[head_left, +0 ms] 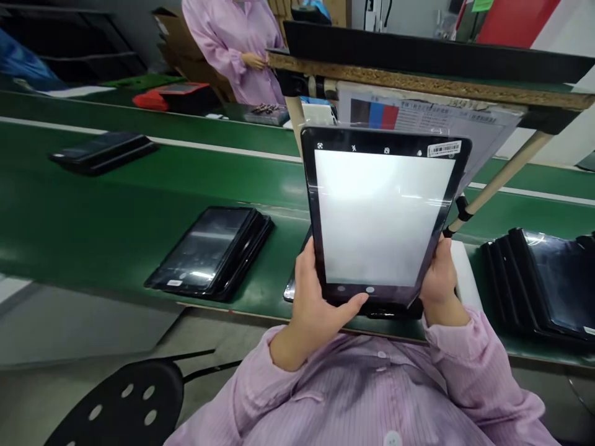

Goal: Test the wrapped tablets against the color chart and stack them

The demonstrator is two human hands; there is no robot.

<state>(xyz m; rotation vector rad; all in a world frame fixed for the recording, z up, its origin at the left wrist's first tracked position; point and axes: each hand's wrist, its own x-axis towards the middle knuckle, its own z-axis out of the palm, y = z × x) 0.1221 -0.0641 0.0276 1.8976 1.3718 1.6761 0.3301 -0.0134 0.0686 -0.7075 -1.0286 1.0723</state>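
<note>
A black-framed tablet (379, 217) is held upright in front of me, its screen lit nearly all white, with small icons along the top and a barcode sticker at the upper right corner. My left hand (316, 303) grips its lower left edge, the thumb lying over the bottom of the screen by a round button. Around the lower right edge wraps my right hand (439, 279), its fingers mostly hidden behind the tablet. Below and behind it, other dark devices on the bench are partly covered.
A stack of dark tablets (204, 254) lies on the green bench (93, 229) to the left, another stack (543, 285) on the right. Farther back are more tablets (105, 152). A shelf (418, 68) on posts stands ahead. Across the bench is a person (237, 49). A black chair (125, 402) stands lower left.
</note>
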